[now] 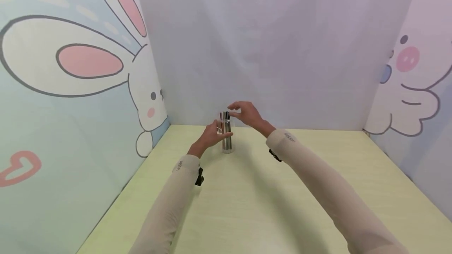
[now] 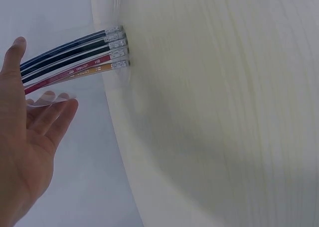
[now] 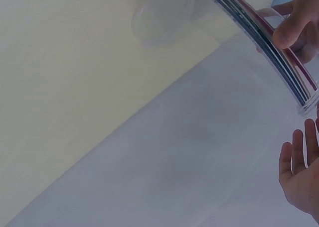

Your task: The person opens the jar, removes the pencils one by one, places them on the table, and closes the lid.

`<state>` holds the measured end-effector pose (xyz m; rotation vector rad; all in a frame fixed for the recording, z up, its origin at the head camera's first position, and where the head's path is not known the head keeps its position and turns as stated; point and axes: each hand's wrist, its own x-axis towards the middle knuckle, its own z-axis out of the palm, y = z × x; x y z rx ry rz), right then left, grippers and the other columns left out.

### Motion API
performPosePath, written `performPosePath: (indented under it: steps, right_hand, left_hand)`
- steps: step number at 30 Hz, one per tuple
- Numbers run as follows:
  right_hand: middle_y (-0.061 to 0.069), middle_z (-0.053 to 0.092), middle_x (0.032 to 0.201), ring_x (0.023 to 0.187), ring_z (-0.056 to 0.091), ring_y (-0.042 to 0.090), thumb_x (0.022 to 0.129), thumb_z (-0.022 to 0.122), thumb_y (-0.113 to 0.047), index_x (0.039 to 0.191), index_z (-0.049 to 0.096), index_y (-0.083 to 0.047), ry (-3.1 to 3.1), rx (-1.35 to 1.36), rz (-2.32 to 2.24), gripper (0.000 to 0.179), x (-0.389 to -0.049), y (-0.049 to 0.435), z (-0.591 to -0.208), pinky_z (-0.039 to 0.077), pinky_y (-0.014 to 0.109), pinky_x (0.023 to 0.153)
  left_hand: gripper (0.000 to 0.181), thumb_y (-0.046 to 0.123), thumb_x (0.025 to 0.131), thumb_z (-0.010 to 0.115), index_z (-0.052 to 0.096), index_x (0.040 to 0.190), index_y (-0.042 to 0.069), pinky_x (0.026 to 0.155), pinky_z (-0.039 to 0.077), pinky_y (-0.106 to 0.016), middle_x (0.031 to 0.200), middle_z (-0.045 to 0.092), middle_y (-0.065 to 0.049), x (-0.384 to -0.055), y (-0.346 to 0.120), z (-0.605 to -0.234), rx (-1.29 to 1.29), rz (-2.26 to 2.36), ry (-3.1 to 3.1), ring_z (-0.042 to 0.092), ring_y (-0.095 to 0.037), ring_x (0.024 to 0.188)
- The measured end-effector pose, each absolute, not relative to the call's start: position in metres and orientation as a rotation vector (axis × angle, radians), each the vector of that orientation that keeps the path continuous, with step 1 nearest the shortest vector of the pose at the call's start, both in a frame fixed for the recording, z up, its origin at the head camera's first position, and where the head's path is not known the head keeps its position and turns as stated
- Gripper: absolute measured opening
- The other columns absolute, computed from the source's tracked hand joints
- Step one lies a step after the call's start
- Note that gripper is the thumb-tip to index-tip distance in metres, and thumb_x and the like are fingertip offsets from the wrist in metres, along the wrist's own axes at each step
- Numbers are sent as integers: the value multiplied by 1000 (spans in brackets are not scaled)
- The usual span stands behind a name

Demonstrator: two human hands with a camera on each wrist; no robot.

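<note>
Near the back of the table (image 1: 226, 207), our left hand (image 1: 209, 135) grips a clear container (image 1: 228, 151) of pencils (image 1: 227, 125) between thumb and fingers; our right hand (image 1: 247, 113) hovers by its top, fingers loosely spread

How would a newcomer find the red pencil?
At the back of the pale table, the left hand holds a clear container. Inside, between a dark pencil and the orange pencil, stands the red pencil, the only red barrel showing.

sleeve lettering (image 1: 289, 138) too small to read, right hand (image 3: 305, 182) cut by right wrist view's edge
</note>
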<state>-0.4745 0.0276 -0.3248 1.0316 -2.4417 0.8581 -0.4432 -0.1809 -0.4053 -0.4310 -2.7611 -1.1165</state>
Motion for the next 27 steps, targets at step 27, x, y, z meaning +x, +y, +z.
performPosePath:
  steps: [27]
  right_hand:
    - [6,78,110,100,73,20,100,72,-20,114,79,-11,-2526,982,826,18,-467,1,-318,57,40,89]
  left_hand:
    - [70,53,92,76,46,131,4,95,55,-46,126,62,-17,-444,-179,-401,-432,-1103,-2772,62,-29,114]
